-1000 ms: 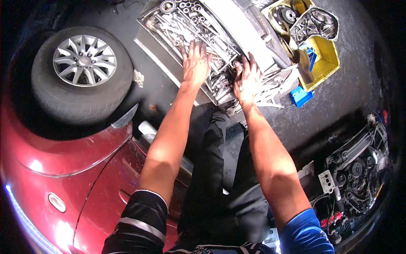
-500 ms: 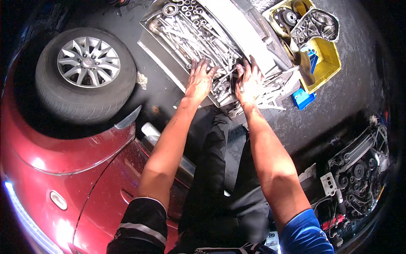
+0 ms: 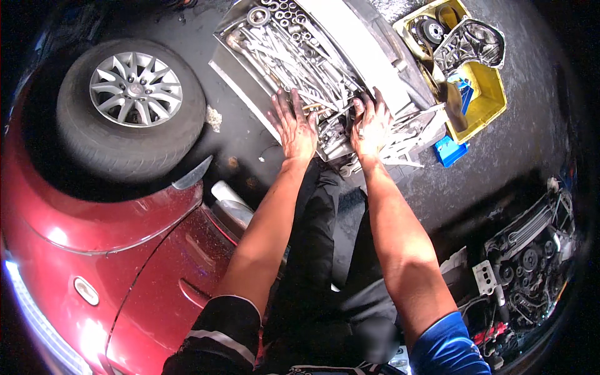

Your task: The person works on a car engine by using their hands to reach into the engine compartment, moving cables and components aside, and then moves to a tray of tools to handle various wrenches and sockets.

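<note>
An open metal tool drawer (image 3: 240,89) holds a heap of wrenches (image 3: 309,69), with several ring-shaped sockets (image 3: 290,14) at its far end. My left hand (image 3: 296,128) lies over the near left rim of the drawer, fingers stretched out and spread, holding nothing I can see. At the drawer's near right corner my right hand (image 3: 372,125) rests among the tools, fingers extended and thumb apart, touching the pile. More open-end wrenches (image 3: 400,150) lie loose just right of my right hand. Parts of the tools under both palms are hidden.
A wheel with its tire (image 3: 134,153) lies at the left, above a red car body (image 3: 156,275). Yellow bins (image 3: 490,103) with engine parts stand at the upper right, near a small blue tray (image 3: 451,152). An exposed engine (image 3: 531,262) sits at the lower right.
My left hand has shifted slightly down and its fingers have spread wider. The right hand stays almost in place. The whole view has moved slightly.
</note>
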A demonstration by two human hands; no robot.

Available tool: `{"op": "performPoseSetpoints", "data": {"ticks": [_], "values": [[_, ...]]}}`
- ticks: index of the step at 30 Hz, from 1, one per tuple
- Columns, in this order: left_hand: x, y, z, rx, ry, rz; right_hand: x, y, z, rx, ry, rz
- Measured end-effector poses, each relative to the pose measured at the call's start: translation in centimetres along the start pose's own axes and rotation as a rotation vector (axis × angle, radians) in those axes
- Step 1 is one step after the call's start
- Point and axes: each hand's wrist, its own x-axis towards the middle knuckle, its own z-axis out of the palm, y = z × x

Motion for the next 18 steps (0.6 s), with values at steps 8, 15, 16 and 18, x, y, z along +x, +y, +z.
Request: {"op": "performPoseSetpoints", "data": {"ticks": [8, 15, 16, 18], "values": [[-0.04, -0.34, 0.83, -0.075, 0.062, -0.039, -0.06, -0.37, -0.04, -0.073, -0.017, 0.014], [0.15, -0.37, 0.82, -0.082, 0.096, -0.023, 0.03, 0.02, 0.06, -0.007, -0.005, -0.023], [0.15, -0.33, 0.82, -0.084, 0.096, -0.024, 0.03, 0.0, 0.01, -0.011, -0.014, -0.017], [0.06, -0.24, 0.84, -0.082, 0.075, -0.037, 0.02, -0.08, -0.14, -0.017, -0.024, -0.01]]}}
